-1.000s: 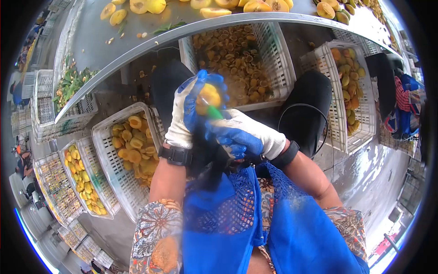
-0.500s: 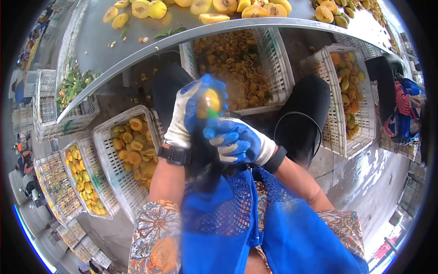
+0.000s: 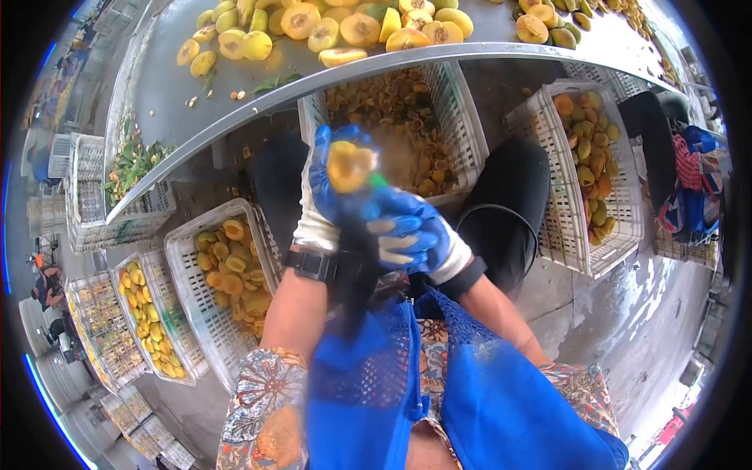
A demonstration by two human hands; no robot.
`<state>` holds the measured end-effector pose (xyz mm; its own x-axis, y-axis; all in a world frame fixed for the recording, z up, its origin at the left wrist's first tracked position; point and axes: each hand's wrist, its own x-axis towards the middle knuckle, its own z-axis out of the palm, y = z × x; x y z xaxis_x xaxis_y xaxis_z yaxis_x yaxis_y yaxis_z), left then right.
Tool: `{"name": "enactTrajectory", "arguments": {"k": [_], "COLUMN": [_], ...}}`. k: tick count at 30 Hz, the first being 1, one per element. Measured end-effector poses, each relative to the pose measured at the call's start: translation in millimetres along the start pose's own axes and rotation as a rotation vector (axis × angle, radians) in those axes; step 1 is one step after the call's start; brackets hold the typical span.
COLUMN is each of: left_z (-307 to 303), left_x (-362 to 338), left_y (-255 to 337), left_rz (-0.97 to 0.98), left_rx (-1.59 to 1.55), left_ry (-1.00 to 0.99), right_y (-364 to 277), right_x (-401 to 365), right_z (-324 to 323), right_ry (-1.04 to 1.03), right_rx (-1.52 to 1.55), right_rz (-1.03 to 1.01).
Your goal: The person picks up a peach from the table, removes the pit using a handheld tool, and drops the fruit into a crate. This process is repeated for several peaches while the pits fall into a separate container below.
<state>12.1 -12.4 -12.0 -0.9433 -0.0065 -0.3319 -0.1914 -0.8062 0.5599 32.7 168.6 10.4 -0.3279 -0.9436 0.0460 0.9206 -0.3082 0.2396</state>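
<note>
My left hand (image 3: 319, 184), in a blue and white glove, is wrapped around a yellow peach (image 3: 341, 164). Its cut orange-yellow face is turned partly up, and blur hides the detail. My right hand (image 3: 411, 235), gloved the same way, is closed around a small tool with a green part (image 3: 377, 180). The tool's tip is close to the fruit; whether it touches cannot be made out, nor can its kind. Both hands are above my lap, in front of a white crate (image 3: 470, 117) holding cut peach pieces (image 3: 395, 110).
Peach halves (image 3: 360, 30) lie on the metal table (image 3: 168, 86) ahead, its raised edge (image 3: 258, 98) curving across. A crate (image 3: 184, 270) of peach halves stands at left, another crate (image 3: 552, 164) of peaches at right. Leaves (image 3: 135, 168) lie at the table's left end.
The peach has turned and moved slightly up and left, showing more of its cut face. My right hand has shifted a little right, and the view has moved slightly.
</note>
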Motion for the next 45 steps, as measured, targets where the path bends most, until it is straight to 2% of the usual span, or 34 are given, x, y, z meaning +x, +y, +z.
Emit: {"name": "enactTrajectory", "arguments": {"k": [1, 2, 4, 6, 7, 8, 10, 12, 14, 16, 19, 20, 21, 22, 23, 25, 26, 28, 30, 33, 36, 38, 39, 41, 44, 45], "left_z": [5, 10, 16, 24, 20, 18, 22, 9, -25, -63, -46, -26, 2, 16, 46, 84, 93, 104, 102, 102, 82, 68, 76, 76, 63, 79], "left_x": [-1, -2, -8, -12, -13, -19, -47, -76, -108, -140, -133, -118, -96, -70, -45, 5, 35, 74, 101, 105, 101, 89, 71, 39, 1, -13], "left_y": [1, 3, 11, 20, 22, 28, 51, 88, 129, 170, 175, 171, 163, 155, 148, 126, 119, 105, 97, 97, 109, 120, 123, 121, 90, 73], "left_rz": [0.092, 0.186, 0.334, 0.457, 0.455, 0.450, 0.548, 0.584, 0.596, 0.381, 0.667, 0.703, 0.655, 0.658, 0.587, 0.698, 0.602, 0.547, 0.487, 0.458, 0.627, 0.554, 0.501, 0.417, 0.395, 0.418], "left_rx": [0.095, 0.190, 0.368, 0.639, 0.680, 0.600, 0.665, 0.818, 0.767, 1.426, 1.866, 1.573, 1.154, 1.154, 1.484, 1.810, 2.102, 2.198, 2.155, 1.865, 1.606, 1.171, 0.957, 0.565, 0.425, 0.469], "left_ry": [0.086, 0.174, 0.142, 0.167, 0.272, 0.274, 0.296, 0.475, 0.671, 0.952, 1.034, 0.912, 0.730, 0.668, 0.670, 0.506, 0.568, 0.441, 0.358, 0.356, 0.323, 0.223, 0.188, 0.053, 0.075, 0.158], "right_y": [-11, -17, -31, -37, -40, -39, -36, -38, -37, -35, -37, -37, -37, -37, -39, -40, -40, -41, -41, -39, -41, -47, -53, -51, -39, -32], "right_x": [-4, -10, -10, -13, -9, -11, -12, -14, -11, -10, -8, -7, -7, -8, -9, -9, -10, -13, -14, -14, -13, -16, -18, -14, 5, 13], "right_z": [1, 7, 21, -19, -23, -22, -24, -33, -32, -24, -18, -17, -16, -13, -8, 8, 12, 5, 4, 11, 11, 11, 4, 41, 73, 83], "right_ry": [0.009, 0.141, 0.636, 0.881, 0.979, 1.125, 1.082, 1.042, 1.078, 1.050, 1.023, 1.016, 1.018, 1.024, 1.032, 1.058, 1.070, 1.059, 1.059, 1.067, 1.065, 1.084, 1.058, 0.969, 0.780, 0.746], "right_rx": [-0.123, -0.286, -0.859, -1.978, -2.550, -2.426, -2.419, -2.389, -2.332, -2.255, -2.189, -2.173, -2.156, -2.140, -2.128, -2.014, -1.954, -2.001, -1.992, -1.870, -1.710, -1.612, -1.579, -1.385, -1.276, -1.282], "right_rz": [-0.055, -0.141, -0.193, -0.347, -0.439, -0.247, -0.316, -0.264, -0.106, -0.052, -0.003, 0.007, 0.001, -0.005, -0.015, -0.024, -0.027, -0.100, -0.128, -0.113, -0.149, -0.212, -0.268, -0.338, -0.519, -0.550]}}
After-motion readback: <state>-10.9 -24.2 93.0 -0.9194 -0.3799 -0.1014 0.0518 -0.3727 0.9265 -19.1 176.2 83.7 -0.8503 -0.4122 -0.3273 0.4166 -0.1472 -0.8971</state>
